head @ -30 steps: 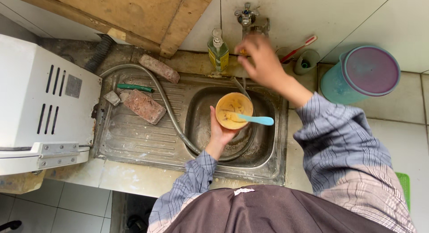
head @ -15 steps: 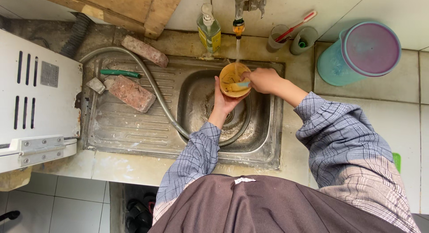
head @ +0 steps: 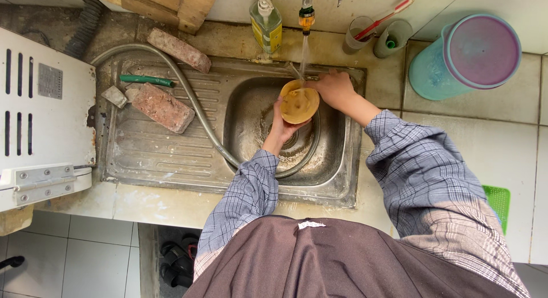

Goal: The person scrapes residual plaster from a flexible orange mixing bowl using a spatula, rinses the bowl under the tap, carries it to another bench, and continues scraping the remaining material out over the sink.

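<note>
My left hand (head: 281, 127) grips a yellow bowl (head: 299, 104) from below and holds it over the steel sink basin (head: 349, 161). A thin stream of water (head: 304, 52) runs from the tap (head: 307, 12) into the bowl. My right hand (head: 337, 88) rests against the bowl's right rim with its fingers curled. I cannot tell whether it holds anything. The blue spoon is hidden from view.
A grey hose (head: 194, 104) curves over the draining board into the basin. Two bricks (head: 162, 107) and a green-handled tool (head: 147, 80) lie on the board. A soap bottle (head: 266, 27), a cup with a toothbrush (head: 359, 32) and a teal lidded container (head: 468, 55) stand behind. A white appliance (head: 40, 115) sits left.
My right hand came down from the tap to the bowl's rim. Water now runs, and the bowl has moved up under the stream. The blue spoon is no longer visible.
</note>
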